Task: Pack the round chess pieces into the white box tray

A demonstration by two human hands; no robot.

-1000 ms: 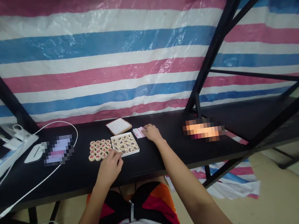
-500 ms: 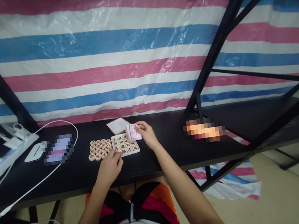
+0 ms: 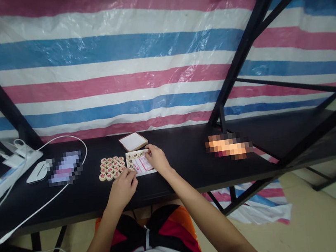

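White with pink grid lines, a folded chessboard sheet (image 3: 142, 166) lies over the black-lettered Chinese chess pieces (image 3: 135, 156) in a shallow white box (image 3: 153, 171). My right hand (image 3: 158, 159) is closed on the sheet's right side, fingertips at the box's right part. At the box's front left corner, my left hand (image 3: 122, 187) has its fingers bent and touching the edge; its grip is partly hidden. Rows of red-lettered chess pieces (image 3: 108, 166) stand on the table just left of the box, beyond my left hand.
Behind the box lies its lid (image 3: 133, 141), white inside with a brown rim. A blurred-out phone-like object (image 3: 66, 168), white cable (image 3: 86, 148) and power strip (image 3: 8, 173) occupy the left. Another blurred orange object (image 3: 229, 146) lies right. Black frame posts (image 3: 233, 58) flank the table.
My right hand has moved down and left, lowering the folded chessboard sheet from above the box's far right corner onto the pieces inside. My left hand has stayed at the box's corner.
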